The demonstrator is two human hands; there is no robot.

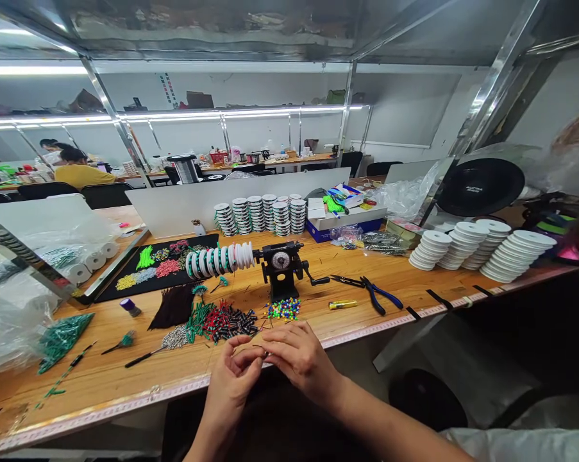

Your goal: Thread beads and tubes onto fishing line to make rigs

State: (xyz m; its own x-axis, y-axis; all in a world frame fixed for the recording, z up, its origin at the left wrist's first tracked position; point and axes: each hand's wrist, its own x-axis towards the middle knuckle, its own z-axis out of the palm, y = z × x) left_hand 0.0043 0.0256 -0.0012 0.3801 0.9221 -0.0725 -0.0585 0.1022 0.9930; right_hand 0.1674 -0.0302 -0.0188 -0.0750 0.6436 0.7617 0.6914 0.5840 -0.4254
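My left hand point(234, 378) and my right hand point(301, 358) meet over the front edge of the table. Both have their fingertips pinched together around something small and dark, mostly hidden by the fingers. Just beyond them lie piles of small pieces: black and red ones point(229, 321), green sleeves point(200, 322), silver bits point(176, 337) and multicoloured beads point(285, 309). Behind the beads stands a black hand-crank winder point(282, 264) with white spools point(219, 258) lined up on its shaft.
To the right lie long-nosed pliers point(378, 296) and a yellow tube point(342, 305). Stacks of white spools point(481, 244) stand farther right; more stacks point(260, 215) line the back. A black mat point(120, 282) holds coloured piles. Plastic bags point(15, 333) crowd the left. A person point(82, 170) sits far off.
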